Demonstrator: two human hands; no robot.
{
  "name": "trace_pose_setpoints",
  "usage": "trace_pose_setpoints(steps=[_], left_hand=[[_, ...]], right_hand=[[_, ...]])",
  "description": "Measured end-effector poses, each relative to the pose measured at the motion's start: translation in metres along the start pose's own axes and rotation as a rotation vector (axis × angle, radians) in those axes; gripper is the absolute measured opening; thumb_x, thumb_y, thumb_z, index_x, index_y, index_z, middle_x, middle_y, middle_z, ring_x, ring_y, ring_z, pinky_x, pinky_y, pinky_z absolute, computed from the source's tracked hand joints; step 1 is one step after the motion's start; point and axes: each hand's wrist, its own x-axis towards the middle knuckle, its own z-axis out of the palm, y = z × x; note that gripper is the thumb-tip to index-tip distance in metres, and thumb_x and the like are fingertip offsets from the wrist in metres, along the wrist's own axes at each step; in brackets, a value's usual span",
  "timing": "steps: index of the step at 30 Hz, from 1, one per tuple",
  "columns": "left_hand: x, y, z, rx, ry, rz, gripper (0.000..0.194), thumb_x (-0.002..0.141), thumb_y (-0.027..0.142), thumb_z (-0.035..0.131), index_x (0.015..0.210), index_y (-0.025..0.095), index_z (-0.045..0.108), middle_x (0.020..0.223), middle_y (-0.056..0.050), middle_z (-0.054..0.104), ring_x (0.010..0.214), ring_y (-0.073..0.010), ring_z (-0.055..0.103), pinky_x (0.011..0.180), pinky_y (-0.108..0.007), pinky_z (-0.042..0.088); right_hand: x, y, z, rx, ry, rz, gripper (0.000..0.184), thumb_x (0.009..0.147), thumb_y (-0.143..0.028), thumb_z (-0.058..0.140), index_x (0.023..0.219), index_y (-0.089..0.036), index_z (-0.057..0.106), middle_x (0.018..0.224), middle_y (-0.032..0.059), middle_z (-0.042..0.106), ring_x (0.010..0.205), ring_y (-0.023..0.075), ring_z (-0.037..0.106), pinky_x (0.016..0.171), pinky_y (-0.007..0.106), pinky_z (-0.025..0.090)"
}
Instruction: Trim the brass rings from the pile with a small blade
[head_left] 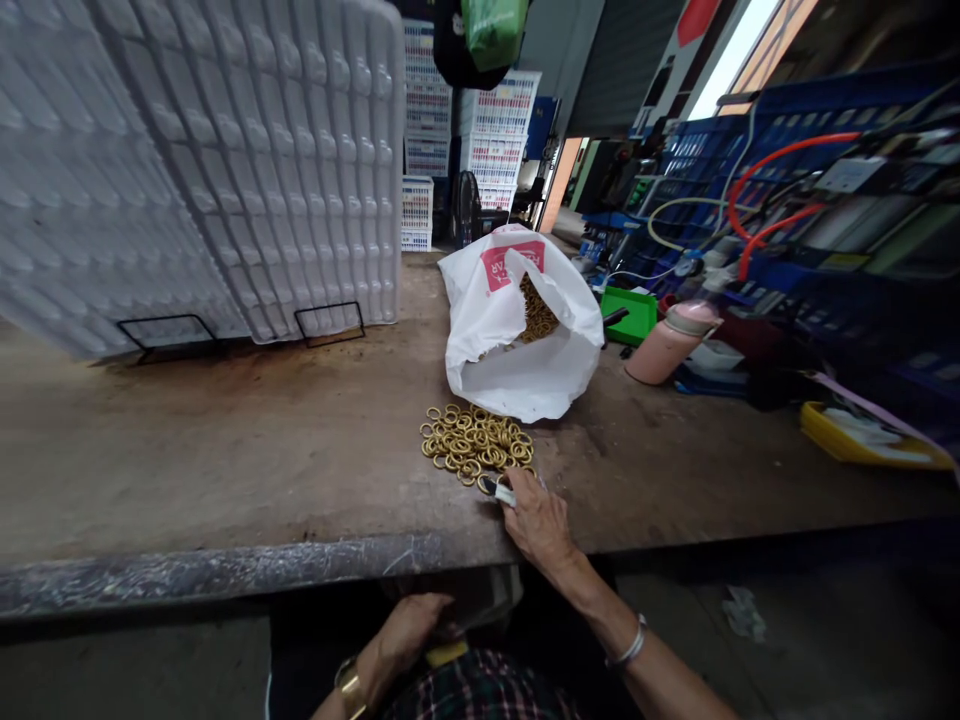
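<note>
A heap of brass-coloured metal rings (476,440) lies on the wooden workbench (300,440). At its near right side is my right hand (536,520), fingers closed around a small white piece with a black tip (501,492); the tip touches or overlaps the nearest rings. Behind the heap, a white sack (480,310) with red print lies with its torn mouth towards me, more rings showing inside. Below the bench edge, my left hand (409,630) is curled over my lap beside a greyish translucent plastic bag (484,595). What its fingers grip is hidden.
Clear ribbed plastic trays (300,150) stand at the left in black wire holders (330,320). To the right are a green tray (630,313), a pink bottle (671,340) and a yellow tray (870,440). Stacked crates (495,130) and a fan (466,205) are behind.
</note>
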Motion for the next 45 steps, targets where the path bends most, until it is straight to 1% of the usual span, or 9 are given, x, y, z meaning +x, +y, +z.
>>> trace_pose_setpoints(steps=[3,6,10,13,16,23,29,36,45], left_hand=[[-0.026,0.021,0.020,0.111,-0.144,0.001,0.021,0.073,0.035,0.060,0.081,0.016,0.065,0.071,-0.001,0.064,0.068,-0.0165,0.058,0.065,-0.029,0.045],[-0.047,0.053,0.041,0.182,-0.254,0.099,0.023,0.073,0.034,0.058,0.084,0.015,0.065,0.073,-0.002,0.064,0.069,-0.0140,0.057,0.066,-0.025,0.042],[-0.052,0.091,0.054,0.135,-0.131,0.177,0.026,0.071,0.038,0.059,0.081,0.014,0.063,0.069,-0.001,0.059,0.062,-0.0120,0.052,0.059,-0.022,0.040],[-0.043,0.103,0.051,0.150,0.011,0.252,0.027,0.070,0.041,0.059,0.078,0.015,0.062,0.073,-0.003,0.060,0.067,-0.0134,0.053,0.060,-0.022,0.042],[-0.032,0.104,0.046,0.147,0.084,0.287,0.029,0.071,0.043,0.058,0.076,0.015,0.060,0.075,-0.004,0.060,0.070,-0.0142,0.054,0.059,-0.021,0.043],[-0.014,0.093,0.042,0.156,0.132,0.294,0.028,0.072,0.042,0.056,0.075,0.014,0.057,0.066,-0.001,0.055,0.052,-0.0091,0.048,0.044,-0.018,0.041],[-0.007,0.099,0.049,0.182,0.153,0.237,0.030,0.070,0.039,0.055,0.087,0.014,0.053,0.064,0.000,0.054,0.049,-0.0087,0.047,0.038,-0.017,0.040],[0.004,0.098,0.061,0.221,0.129,0.313,0.040,0.074,0.039,0.051,0.104,0.013,0.048,0.062,0.002,0.053,0.047,-0.0091,0.049,0.036,-0.016,0.040],[0.020,0.096,0.051,0.176,0.308,0.322,0.047,0.064,0.057,0.057,0.079,0.013,0.056,0.053,0.003,0.050,0.039,-0.0077,0.044,0.033,-0.017,0.036]], right_hand=[[-0.003,0.003,0.001,0.033,-0.003,-0.043,0.017,0.079,-0.012,0.045,0.091,-0.021,0.054,0.087,0.0016,0.063,0.073,0.0147,0.058,0.057,0.025,0.031],[-0.005,0.009,0.005,0.076,0.003,-0.091,0.016,0.078,-0.013,0.047,0.089,-0.021,0.055,0.087,0.0006,0.064,0.073,0.0148,0.059,0.058,0.024,0.031],[-0.003,0.013,0.008,0.111,0.045,-0.086,0.028,0.078,-0.015,0.048,0.106,-0.019,0.051,0.096,0.0049,0.065,0.077,0.0164,0.060,0.061,0.025,0.034],[0.001,0.010,0.006,0.093,0.013,-0.040,0.037,0.077,-0.015,0.049,0.114,-0.018,0.046,0.101,0.0072,0.065,0.080,0.0178,0.060,0.062,0.025,0.035],[0.003,0.007,0.002,0.089,-0.042,-0.027,0.031,0.078,-0.015,0.049,0.109,-0.019,0.049,0.098,0.0053,0.066,0.081,0.0179,0.061,0.062,0.025,0.034],[0.006,0.008,-0.001,0.064,-0.071,-0.013,0.017,0.079,-0.020,0.049,0.096,-0.020,0.050,0.087,0.0037,0.066,0.074,0.0180,0.061,0.058,0.025,0.030],[0.009,0.011,-0.003,0.121,-0.089,-0.005,0.011,0.079,-0.024,0.050,0.090,-0.020,0.051,0.075,0.0022,0.065,0.067,0.0170,0.060,0.055,0.024,0.027],[0.001,0.015,0.005,0.503,-0.005,-0.113,0.005,0.078,-0.024,0.047,0.078,-0.020,0.049,0.066,-0.0004,0.060,0.059,0.0133,0.055,0.054,0.022,0.032],[0.006,-0.006,0.010,0.872,-0.027,-0.145,0.014,0.080,-0.034,0.043,0.073,-0.021,0.044,0.062,-0.0032,0.050,0.058,0.0112,0.048,0.055,0.020,0.035]])
